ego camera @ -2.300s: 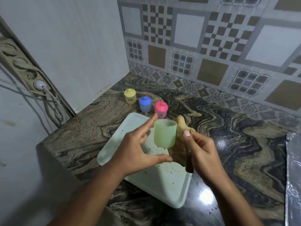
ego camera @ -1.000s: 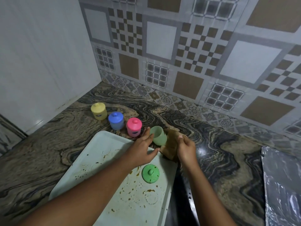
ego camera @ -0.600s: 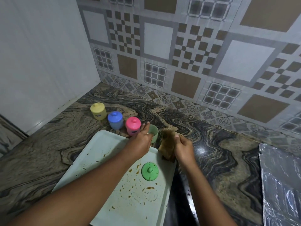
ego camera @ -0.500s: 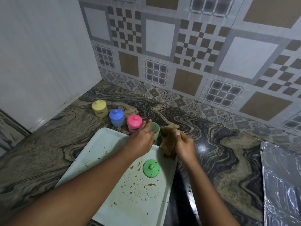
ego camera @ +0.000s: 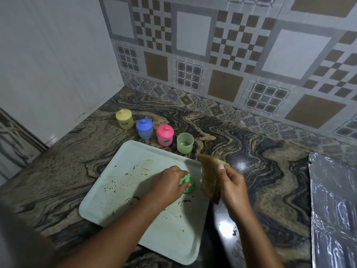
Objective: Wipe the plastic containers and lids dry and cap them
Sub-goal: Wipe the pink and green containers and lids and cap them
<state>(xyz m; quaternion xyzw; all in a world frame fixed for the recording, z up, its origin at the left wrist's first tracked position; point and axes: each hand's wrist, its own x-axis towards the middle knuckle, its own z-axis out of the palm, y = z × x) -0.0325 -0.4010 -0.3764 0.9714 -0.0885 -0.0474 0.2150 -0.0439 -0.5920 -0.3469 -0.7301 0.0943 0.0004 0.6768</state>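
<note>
So the left hand (ego camera: 168, 182) came in over the tray (ego camera: 135, 200) from the near-left side, forearm stretched across it, palm down, with the fingers curled over the green lid (ego camera: 189, 188) near the tray's right edge. It looked like a pinch on the lid, but I couldn't tell whether the lid was lifted or sitting on the tray. The right hand (ego camera: 231, 182) was held up just past the tray's right edge, thumb and fingers pinching a brownish cloth (ego camera: 209, 176) that hung down crumpled, right beside the lid. The green container (ego camera: 185, 143) stood upright and uncapped on the worktop (ego camera: 251, 151), just beyond the tray's far right corner. In a row with it along the tray's far edge, running further left, were the pink container (ego camera: 164, 135), blue container (ego camera: 144, 129) and yellow container (ego camera: 124, 119), all with their knobbed lids on. The pink and yellow ones each had a little dark label on the front, way too small and blurry to read. The tray itself had brown specks and a couple of ring marks on it. Well off to the tray's right lay a shiny foil sheet (ego camera: 332, 209).
</note>
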